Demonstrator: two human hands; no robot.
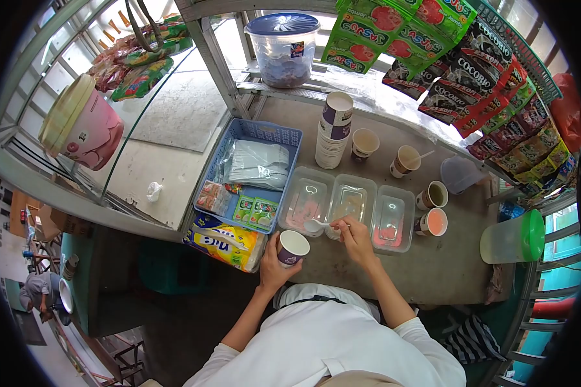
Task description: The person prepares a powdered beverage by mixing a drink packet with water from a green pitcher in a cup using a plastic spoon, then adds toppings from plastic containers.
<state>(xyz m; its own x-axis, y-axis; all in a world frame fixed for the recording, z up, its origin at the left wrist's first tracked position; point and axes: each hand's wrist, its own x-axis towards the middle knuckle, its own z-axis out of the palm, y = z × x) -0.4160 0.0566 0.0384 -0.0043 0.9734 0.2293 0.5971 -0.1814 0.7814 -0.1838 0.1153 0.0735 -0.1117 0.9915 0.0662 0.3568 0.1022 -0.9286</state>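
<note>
My left hand (pixel 273 269) is wrapped around a paper cup (pixel 290 260) with a white inside and purple print, held upright near the counter's front edge. The cup looks empty. In my right hand (pixel 356 241), the fingers pinch the handle of a white plastic spoon (pixel 312 225), whose bowl hangs over the front of the clear containers, to the right of the cup. Pink powder lies in the left container (pixel 301 182) and the right container (pixel 395 197). Pale, yellowish contents show in the middle container (pixel 354 186). Whether the spoon carries anything cannot be made out.
A stack of paper cups (pixel 332 138) stands behind the containers. Filled cups, one with an orange drink (pixel 436 222), are at right. A blue basket (pixel 294 143) holds packaged spoons and sachets. A yellow tissue pack (pixel 223 242) lies before it. Drink sachets (pixel 471 77) hang above.
</note>
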